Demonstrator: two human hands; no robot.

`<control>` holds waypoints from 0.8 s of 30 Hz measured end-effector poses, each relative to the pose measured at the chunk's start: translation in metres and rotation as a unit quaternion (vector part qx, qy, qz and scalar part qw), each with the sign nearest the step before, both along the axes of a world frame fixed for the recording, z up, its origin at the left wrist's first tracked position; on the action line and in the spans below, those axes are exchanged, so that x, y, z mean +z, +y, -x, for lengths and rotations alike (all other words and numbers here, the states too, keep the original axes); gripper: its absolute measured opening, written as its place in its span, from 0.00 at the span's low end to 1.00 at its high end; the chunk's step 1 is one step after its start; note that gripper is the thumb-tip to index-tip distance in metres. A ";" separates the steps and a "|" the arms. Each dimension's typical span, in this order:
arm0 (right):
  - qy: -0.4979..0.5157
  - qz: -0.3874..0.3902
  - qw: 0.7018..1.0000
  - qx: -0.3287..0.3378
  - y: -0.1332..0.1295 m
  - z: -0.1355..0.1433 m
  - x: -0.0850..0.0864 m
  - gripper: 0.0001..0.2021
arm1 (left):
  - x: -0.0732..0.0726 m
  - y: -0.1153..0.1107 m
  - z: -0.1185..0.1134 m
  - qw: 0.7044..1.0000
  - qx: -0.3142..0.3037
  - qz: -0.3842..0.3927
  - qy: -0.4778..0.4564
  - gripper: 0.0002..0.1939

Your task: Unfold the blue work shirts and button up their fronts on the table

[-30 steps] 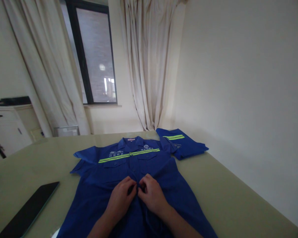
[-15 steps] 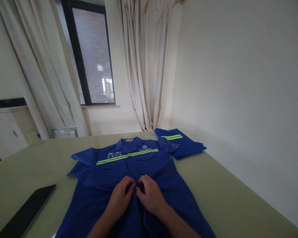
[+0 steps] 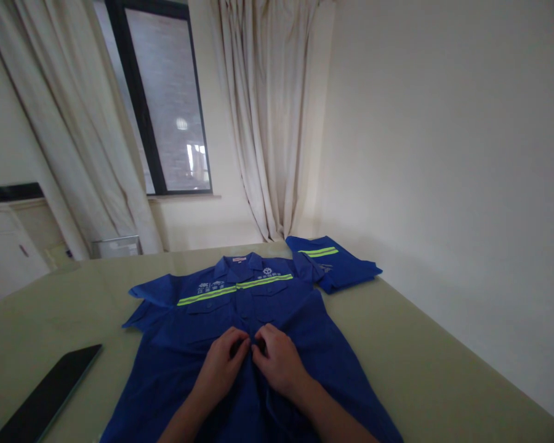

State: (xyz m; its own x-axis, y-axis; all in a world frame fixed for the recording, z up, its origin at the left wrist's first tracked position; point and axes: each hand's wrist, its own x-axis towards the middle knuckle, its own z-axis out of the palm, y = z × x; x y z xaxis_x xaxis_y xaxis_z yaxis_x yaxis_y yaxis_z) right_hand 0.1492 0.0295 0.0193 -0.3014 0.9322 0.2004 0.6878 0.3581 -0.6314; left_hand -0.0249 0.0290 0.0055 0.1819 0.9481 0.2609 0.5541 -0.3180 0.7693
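A blue short-sleeved work shirt (image 3: 212, 326) lies spread face up, its collar toward the far edge and a yellow-green reflective stripe across the chest. Both hands meet at its front opening, just below the chest. My left hand (image 3: 225, 360) pinches the left front edge between thumb and fingers. Close beside it, my right hand (image 3: 277, 357) pinches the right front edge. The fingertips nearly touch, and whatever button sits between them is hidden. Below the hands the two front edges hang slightly apart in folds.
A folded blue garment (image 3: 351, 267) with the same stripe lies at the far right, touching the shirt's sleeve. On the left of the greenish table (image 3: 443, 369) rests a dark flat tablet-like object (image 3: 50, 391). A wall bounds the right side; curtains (image 3: 277, 123) hang behind.
Both hands stay at the shirt's front opening with almost the same grip. The view has shifted very slightly; the shirt and other things lie as before.
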 end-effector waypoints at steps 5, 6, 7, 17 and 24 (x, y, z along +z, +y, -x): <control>0.007 0.003 1.000 0.002 0.000 -0.001 0.002 0.02 | 0.000 0.000 -0.003 1.000 0.019 0.008 -0.020 0.14; 0.011 0.002 1.000 0.002 0.001 -0.001 0.003 0.01 | 0.000 0.000 -0.003 0.999 0.020 0.012 -0.025 0.14; 0.014 0.000 1.000 0.002 0.001 -0.001 0.003 0.01 | 0.001 0.000 -0.003 0.999 0.020 0.017 -0.028 0.14; -0.005 -0.020 1.000 -0.014 0.003 0.001 -0.004 0.02 | 0.006 -0.003 -0.005 0.999 0.030 0.016 -0.040 0.16; 0.003 -0.037 0.999 0.012 0.000 0.000 -0.003 0.04 | 0.006 -0.005 -0.004 0.999 0.042 0.001 -0.003 0.14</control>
State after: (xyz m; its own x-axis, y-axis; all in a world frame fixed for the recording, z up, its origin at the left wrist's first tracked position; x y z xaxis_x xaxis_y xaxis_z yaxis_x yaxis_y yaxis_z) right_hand 0.1492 0.0298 0.0165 -0.3215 0.9077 0.2698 0.6746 0.4195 -0.6074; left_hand -0.0209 0.0242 0.0116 0.1008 0.9605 0.2595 0.5731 -0.2692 0.7740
